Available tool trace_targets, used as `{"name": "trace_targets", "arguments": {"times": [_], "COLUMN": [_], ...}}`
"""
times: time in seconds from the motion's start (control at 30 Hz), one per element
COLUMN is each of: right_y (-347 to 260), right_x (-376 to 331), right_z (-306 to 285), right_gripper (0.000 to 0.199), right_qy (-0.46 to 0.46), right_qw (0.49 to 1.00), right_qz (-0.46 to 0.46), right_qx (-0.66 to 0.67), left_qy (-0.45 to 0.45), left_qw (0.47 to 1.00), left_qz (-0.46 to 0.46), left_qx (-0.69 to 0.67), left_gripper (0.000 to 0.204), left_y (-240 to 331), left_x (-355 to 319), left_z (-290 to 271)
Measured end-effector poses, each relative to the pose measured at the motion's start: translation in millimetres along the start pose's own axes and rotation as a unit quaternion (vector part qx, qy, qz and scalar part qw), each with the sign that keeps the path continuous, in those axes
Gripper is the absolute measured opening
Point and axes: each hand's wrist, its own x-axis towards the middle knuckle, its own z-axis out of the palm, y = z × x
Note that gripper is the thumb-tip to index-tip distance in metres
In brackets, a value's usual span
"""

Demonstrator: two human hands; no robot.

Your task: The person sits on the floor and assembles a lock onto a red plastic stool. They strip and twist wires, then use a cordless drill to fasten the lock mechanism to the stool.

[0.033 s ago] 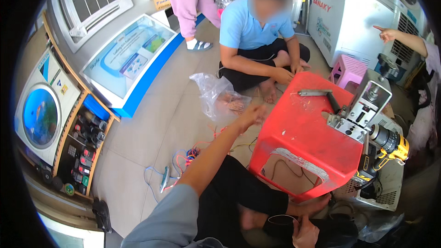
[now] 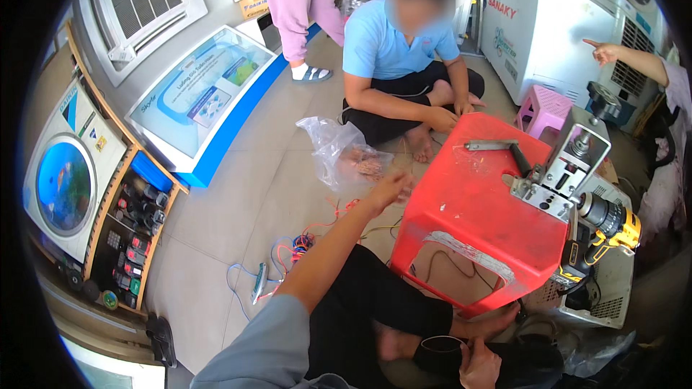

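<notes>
Room: beige tiled floor (image 2: 198, 245); left, wood-edged shelving (image 2: 110, 209) and a white appliance with round blue front (image 2: 65, 184); far left, white grilled panel (image 2: 144, 3), blue-edged display board (image 2: 205, 94); far right, white chest freezer (image 2: 544, 43), pink stool (image 2: 539, 111).

Along the left wall, a white louvred panel (image 2: 160, 18) leans above a blue-edged display board (image 2: 205, 104). Nearer, a white appliance casing (image 2: 107, 150) with a round blue front stands beside a wooden rack (image 2: 108, 210) holding red-and-black battery packs (image 2: 135, 253). Black sandals (image 2: 161, 338) lie on the tiled floor (image 2: 194, 227) below. At the back, a person in pink trousers (image 2: 294, 7) stands near a cardboard box (image 2: 254, 6); a white chest freezer (image 2: 555, 47) is behind a pink plastic stool (image 2: 548, 104).
</notes>
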Motion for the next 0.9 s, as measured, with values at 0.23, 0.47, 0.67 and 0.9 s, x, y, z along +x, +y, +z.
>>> {"name": "trace_targets", "arguments": {"times": [0.23, 0.47, 0.67, 0.9], "right_y": [6, 5, 4, 1], "right_x": [-5, -7, -6, -4], "right_z": [6, 7, 4, -1], "right_gripper": [0.014, 0.017, 0.023, 0.022], "right_qy": [0.009, 0.052, -0.024, -0.022], "right_qw": [0.999, 0.997, 0.999, 0.999], "right_qz": [-0.041, -0.055, -0.03, -0.039], "right_qx": [0.029, 0.029, -0.021, -0.015], "left_qy": [-0.01, -0.097, -0.071, -0.074], "left_qw": [0.984, 0.952, 0.937, 0.948], "left_qz": [0.087, 0.094, 0.149, 0.089], "left_qx": [0.155, 0.276, 0.308, 0.296], "left_gripper": [0.029, 0.027, 0.038, 0.046], "left_y": [-49, -84, -68, -53], "left_x": [-51, -42, -55, -63], "left_z": [13, 10, 10, 14]}}
